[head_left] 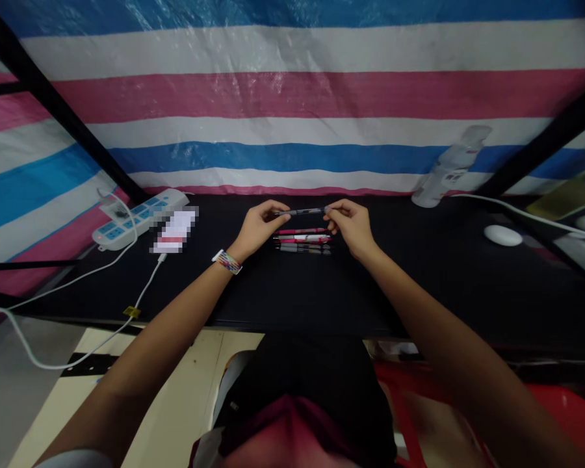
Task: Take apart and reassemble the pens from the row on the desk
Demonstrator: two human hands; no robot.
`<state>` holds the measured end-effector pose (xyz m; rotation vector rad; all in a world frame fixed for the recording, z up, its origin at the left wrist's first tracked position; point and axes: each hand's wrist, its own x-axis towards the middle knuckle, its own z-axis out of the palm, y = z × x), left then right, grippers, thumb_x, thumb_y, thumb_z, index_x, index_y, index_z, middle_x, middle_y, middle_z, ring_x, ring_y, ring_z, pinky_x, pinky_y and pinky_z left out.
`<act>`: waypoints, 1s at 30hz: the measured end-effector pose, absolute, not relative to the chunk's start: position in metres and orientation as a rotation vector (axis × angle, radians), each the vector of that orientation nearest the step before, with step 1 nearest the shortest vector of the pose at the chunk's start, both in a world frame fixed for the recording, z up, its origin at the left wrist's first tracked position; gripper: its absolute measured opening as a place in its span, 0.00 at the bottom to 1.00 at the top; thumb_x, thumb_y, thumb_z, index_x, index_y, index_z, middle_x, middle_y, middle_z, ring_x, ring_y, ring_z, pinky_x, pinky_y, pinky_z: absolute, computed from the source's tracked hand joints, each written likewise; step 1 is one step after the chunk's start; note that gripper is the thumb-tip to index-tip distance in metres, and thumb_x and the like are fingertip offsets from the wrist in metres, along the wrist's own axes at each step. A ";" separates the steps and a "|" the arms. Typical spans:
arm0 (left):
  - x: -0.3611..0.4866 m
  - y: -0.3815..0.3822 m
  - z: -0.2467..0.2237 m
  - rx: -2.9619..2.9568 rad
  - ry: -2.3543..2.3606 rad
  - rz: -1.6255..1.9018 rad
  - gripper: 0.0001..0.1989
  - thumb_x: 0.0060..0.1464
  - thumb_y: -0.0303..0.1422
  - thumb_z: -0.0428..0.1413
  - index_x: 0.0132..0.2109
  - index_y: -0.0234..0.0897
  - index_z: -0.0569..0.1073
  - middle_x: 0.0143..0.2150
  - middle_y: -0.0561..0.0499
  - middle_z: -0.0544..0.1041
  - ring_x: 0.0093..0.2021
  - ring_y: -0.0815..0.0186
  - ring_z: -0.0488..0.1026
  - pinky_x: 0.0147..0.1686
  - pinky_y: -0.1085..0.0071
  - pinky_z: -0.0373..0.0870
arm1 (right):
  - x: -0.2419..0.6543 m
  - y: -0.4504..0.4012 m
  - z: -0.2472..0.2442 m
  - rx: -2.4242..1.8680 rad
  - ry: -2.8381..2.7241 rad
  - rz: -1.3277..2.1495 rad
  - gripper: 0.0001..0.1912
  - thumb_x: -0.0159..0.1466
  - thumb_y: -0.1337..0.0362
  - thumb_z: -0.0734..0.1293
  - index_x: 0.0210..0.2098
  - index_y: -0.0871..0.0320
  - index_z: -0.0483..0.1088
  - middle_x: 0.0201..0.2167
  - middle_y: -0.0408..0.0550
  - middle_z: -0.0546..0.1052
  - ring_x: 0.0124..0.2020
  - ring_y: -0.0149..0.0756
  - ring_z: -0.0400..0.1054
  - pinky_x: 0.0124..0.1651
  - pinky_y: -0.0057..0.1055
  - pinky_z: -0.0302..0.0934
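Note:
Between my two hands a dark pen [305,211] lies level, just beyond a short row of other pens. My left hand [262,224] pinches its left end between thumb and fingers. At its right end, my right hand [347,224] closes thumb and fingertips on the pen. Nearer to me on the black table lie a pink-red pen [302,231], a white and red pen [302,240] and a grey, dark pen [303,249], side by side and roughly parallel. A colourful woven band circles my left wrist.
On the black table [292,292], a power strip [146,218] and a blurred-out phone [175,231] with a white cable stand left. A clear bottle [451,169] and a white computer mouse [503,235] are right. Striped sheeting [312,97] hangs behind.

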<state>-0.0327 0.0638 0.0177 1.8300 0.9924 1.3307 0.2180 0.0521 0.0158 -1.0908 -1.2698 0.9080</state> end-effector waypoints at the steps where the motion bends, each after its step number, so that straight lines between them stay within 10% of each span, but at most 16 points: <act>1: -0.033 0.064 0.017 1.895 1.035 1.311 0.12 0.61 0.40 0.69 0.46 0.38 0.86 0.40 0.47 0.86 0.38 0.63 0.79 0.42 0.65 0.73 | 0.220 0.054 0.013 -1.180 -1.340 0.814 0.06 0.61 0.58 0.74 0.32 0.53 0.78 0.27 0.45 0.79 0.26 0.36 0.70 0.31 0.35 0.66; 7: -0.038 0.069 0.007 2.165 1.171 1.134 0.04 0.63 0.34 0.67 0.41 0.42 0.88 0.43 0.46 0.87 0.44 0.56 0.81 0.49 0.61 0.73 | 0.226 0.054 0.000 -1.409 -1.837 0.341 0.09 0.64 0.65 0.71 0.39 0.54 0.85 0.40 0.55 0.82 0.43 0.51 0.76 0.56 0.53 0.71; 19: -0.040 0.076 -0.004 2.358 1.266 0.994 0.12 0.66 0.37 0.63 0.51 0.44 0.89 0.44 0.43 0.84 0.45 0.53 0.76 0.55 0.54 0.68 | 0.218 0.041 -0.007 -1.336 -2.184 0.262 0.29 0.76 0.50 0.64 0.72 0.53 0.72 0.69 0.64 0.72 0.71 0.65 0.64 0.73 0.64 0.60; 30: -0.032 0.056 0.012 2.396 1.280 0.723 0.22 0.67 0.48 0.65 0.63 0.48 0.84 0.56 0.44 0.80 0.58 0.49 0.73 0.66 0.50 0.63 | 0.219 0.045 -0.009 -1.471 -2.294 0.332 0.36 0.78 0.45 0.61 0.80 0.54 0.60 0.79 0.66 0.62 0.78 0.67 0.56 0.76 0.64 0.56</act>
